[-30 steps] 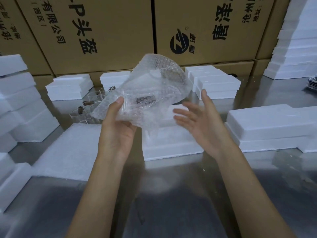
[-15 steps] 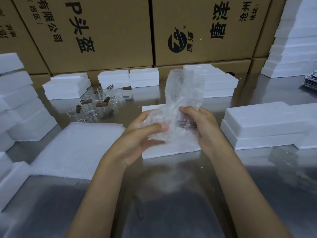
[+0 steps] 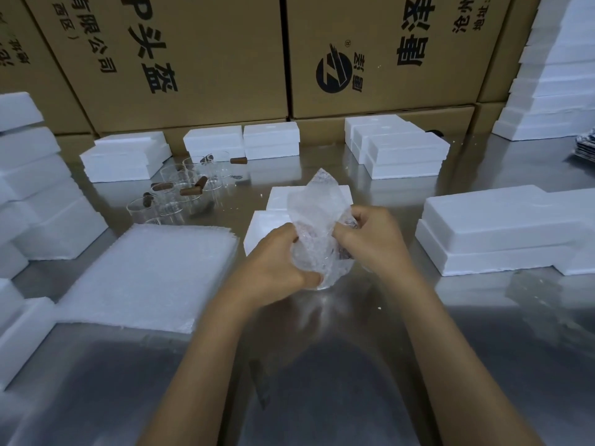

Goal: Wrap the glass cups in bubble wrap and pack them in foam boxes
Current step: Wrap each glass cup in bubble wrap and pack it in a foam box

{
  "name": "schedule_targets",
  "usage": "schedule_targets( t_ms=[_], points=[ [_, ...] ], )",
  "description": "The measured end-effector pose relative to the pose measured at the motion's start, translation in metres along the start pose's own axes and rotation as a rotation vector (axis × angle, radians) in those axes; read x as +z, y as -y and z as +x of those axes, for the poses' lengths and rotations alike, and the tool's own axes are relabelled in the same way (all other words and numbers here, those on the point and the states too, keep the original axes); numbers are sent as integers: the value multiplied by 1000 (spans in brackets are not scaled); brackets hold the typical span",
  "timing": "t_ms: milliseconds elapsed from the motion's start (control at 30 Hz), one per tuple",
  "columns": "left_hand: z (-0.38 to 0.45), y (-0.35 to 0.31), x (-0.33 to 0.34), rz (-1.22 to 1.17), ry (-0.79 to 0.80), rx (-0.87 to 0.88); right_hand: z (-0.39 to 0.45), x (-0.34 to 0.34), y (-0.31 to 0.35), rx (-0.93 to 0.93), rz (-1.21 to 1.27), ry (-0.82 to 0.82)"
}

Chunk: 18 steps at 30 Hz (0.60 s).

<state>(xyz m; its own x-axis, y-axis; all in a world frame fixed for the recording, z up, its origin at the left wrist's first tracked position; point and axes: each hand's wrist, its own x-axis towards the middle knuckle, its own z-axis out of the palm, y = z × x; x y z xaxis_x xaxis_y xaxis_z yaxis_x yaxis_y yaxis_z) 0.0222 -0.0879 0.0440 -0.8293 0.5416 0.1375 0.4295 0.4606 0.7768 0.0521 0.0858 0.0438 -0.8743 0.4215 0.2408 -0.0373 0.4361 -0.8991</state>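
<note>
A clear bubble-wrap bundle (image 3: 317,226) with a glass cup inside is held upright just above the steel table (image 3: 322,365). My left hand (image 3: 277,262) grips its lower left side, fingers curled round it. My right hand (image 3: 370,236) grips its right side; a loose flap of wrap sticks up above both hands. A small foam box (image 3: 267,226) lies right behind the bundle. Several bare glass cups (image 3: 180,194) with brown handles stand at the back left.
A stack of flat white wrap sheets (image 3: 145,278) lies left of my hands. Closed foam boxes sit at the right (image 3: 495,233), at the back (image 3: 399,149) and stacked along the left edge (image 3: 35,188). Big cardboard cartons (image 3: 370,53) wall off the back.
The wrap was held up high and open in my left hand alone; both hands have since closed round it and brought it down near the table, squeezing it tighter around the cup.
</note>
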Motion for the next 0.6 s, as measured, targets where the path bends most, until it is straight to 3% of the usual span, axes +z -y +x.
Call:
schedule_targets(
  t_ms=[100,267,400,600],
  points=[
    [2,1,-2,67,-10,-4,0,1,-4,-28,-96,7],
    [4,3,-9,-174,-94,-48,1,2,-5,-96,-211,-5],
    [8,8,2,-170,-201,-68,-1,8,-2,-166,-248,-22],
    [12,7,17,-224,-323,-31,-3,-5,14,-157,232,42]
  ],
)
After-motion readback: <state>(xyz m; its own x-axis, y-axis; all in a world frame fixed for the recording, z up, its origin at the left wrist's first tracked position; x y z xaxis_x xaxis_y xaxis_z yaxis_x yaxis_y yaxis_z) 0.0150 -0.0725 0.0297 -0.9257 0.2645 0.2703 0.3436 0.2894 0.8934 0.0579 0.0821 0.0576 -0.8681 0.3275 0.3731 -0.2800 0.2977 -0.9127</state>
